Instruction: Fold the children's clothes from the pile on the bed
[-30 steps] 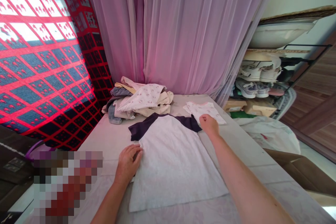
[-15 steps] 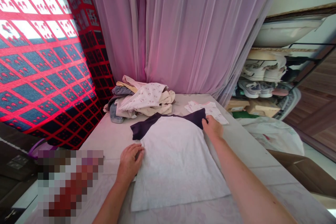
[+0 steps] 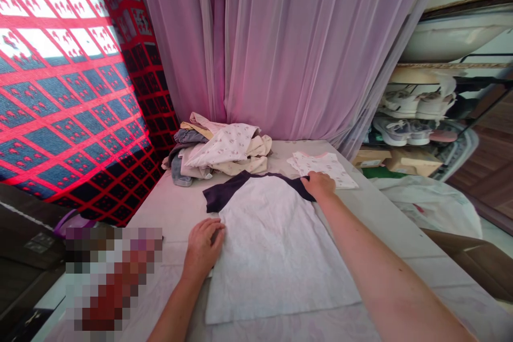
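Observation:
A short-sleeved T-shirt point(image 3: 276, 246) with a white body and dark sleeves lies spread on the pale bed surface, its neckline facing away from me. My left hand point(image 3: 203, 243) rests at the shirt's left side below the sleeve. Its fingers are loosely bent, thumb apart, with the tips touching the fabric edge. At the opposite shoulder, my right hand point(image 3: 320, 186) is closed on the dark right sleeve, covering its end. Just beyond that hand lies a folded white printed garment point(image 3: 324, 165).
A heap of crumpled clothes point(image 3: 224, 149) sits at the far left of the bed point(image 3: 172, 219). Behind hang purple curtains point(image 3: 288, 53). A red-and-dark checked cloth point(image 3: 68, 107) hangs on the left. A rack with shoes point(image 3: 404, 131) stands at the right, near a plastic bag point(image 3: 433, 203).
My right hand has shifted slightly inward with the right sleeve, which shows less of its length. My left hand stays at the shirt's side. The view has turned slightly.

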### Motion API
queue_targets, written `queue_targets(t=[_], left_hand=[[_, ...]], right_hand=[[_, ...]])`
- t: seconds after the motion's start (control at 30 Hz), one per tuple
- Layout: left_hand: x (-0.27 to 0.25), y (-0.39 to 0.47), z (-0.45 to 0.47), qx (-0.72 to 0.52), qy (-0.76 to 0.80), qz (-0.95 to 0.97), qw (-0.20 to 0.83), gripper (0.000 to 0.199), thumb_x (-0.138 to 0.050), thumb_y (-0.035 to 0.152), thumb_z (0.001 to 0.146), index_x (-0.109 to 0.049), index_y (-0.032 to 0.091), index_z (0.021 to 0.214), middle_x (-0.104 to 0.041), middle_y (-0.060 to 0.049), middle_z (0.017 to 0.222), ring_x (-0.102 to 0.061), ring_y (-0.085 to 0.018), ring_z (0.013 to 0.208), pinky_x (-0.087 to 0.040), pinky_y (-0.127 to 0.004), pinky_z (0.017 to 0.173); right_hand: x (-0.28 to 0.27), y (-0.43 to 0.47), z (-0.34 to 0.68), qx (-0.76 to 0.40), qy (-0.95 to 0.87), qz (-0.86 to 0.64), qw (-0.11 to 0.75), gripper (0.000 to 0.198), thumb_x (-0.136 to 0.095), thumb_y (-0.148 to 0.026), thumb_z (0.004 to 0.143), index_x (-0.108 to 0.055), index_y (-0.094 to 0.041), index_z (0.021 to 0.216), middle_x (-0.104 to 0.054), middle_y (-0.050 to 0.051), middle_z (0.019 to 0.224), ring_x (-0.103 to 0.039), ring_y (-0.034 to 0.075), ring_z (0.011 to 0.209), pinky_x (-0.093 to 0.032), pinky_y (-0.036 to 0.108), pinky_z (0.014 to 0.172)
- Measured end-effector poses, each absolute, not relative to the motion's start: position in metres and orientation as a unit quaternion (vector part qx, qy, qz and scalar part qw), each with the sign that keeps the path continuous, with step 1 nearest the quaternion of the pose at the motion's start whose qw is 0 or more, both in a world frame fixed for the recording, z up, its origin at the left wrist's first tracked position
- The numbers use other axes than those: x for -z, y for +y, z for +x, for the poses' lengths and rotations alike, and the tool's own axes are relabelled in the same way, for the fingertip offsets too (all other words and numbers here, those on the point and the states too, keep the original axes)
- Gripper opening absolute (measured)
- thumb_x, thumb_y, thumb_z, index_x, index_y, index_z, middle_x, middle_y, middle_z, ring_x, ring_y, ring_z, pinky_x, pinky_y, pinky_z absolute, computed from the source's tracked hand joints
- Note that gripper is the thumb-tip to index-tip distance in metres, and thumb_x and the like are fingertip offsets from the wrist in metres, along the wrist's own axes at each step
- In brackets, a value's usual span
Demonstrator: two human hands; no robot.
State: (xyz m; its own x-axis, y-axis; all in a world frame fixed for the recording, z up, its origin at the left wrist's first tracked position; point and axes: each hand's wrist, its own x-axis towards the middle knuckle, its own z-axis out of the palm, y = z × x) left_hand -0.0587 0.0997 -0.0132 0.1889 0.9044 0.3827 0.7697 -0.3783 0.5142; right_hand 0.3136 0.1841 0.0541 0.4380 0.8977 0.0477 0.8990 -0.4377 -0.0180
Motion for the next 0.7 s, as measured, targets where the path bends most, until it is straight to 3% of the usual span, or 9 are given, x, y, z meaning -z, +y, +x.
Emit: queue_targets(t=[0.13,0.23,0.37,0.5,0.7], left_hand=[[0.014,0.1,-0.059,-0.325,0.551,0.761,0.105,0.023,-0.051,0.033,0.084,-0.072,0.024,0.088,-0.072,-0.006,0.106,-0.061,-0.025,0.107,-0.044,-0.044,0.1],[0.014,0.099,-0.059,-0.328,0.549,0.762,0.104,0.024,-0.051,0.034,0.084,-0.072,0.024,0.088,-0.072,-0.006,0.105,-0.061,-0.025,0.106,-0.044,-0.045,0.099],[0.014,0.099,-0.059,-0.334,0.545,0.762,0.099,0.023,-0.051,0.033,0.085,-0.071,0.023,0.087,-0.072,-0.006,0.105,-0.062,-0.025,0.104,-0.045,-0.045,0.098],[0.015,0.098,-0.059,-0.343,0.537,0.765,0.091,0.022,-0.05,0.032,0.086,-0.071,0.024,0.087,-0.072,-0.005,0.104,-0.062,-0.025,0.103,-0.046,-0.047,0.096],[0.015,0.099,-0.059,-0.349,0.532,0.767,0.085,0.019,-0.052,0.031,0.085,-0.07,0.025,0.087,-0.072,-0.005,0.103,-0.063,-0.025,0.102,-0.047,-0.046,0.095]], right_hand=[[-0.058,0.195,0.313,0.018,-0.563,-0.826,0.008,0.027,-0.055,-0.027,0.085,-0.071,-0.017,0.105,-0.063,0.016,0.119,-0.052,0.032,0.115,-0.039,0.043,0.092],[-0.059,0.204,0.304,0.017,-0.599,-0.8,0.031,0.034,-0.046,-0.016,0.087,-0.069,-0.023,0.112,-0.062,0.01,0.126,-0.05,0.026,0.119,-0.036,0.037,0.096],[-0.052,0.219,0.291,-0.036,-0.624,-0.779,0.045,0.034,-0.041,-0.028,0.093,-0.068,-0.028,0.113,-0.068,0.004,0.117,-0.058,0.02,0.108,-0.042,0.028,0.085],[-0.042,0.229,0.283,-0.083,-0.616,-0.783,0.026,0.031,-0.055,-0.043,0.085,-0.069,-0.03,0.11,-0.069,0.003,0.116,-0.061,0.022,0.103,-0.044,0.031,0.08],[-0.048,0.228,0.275,-0.064,-0.611,-0.789,0.008,0.017,-0.059,-0.03,0.081,-0.072,-0.028,0.093,-0.071,0.005,0.105,-0.062,0.025,0.102,-0.042,0.037,0.086]])
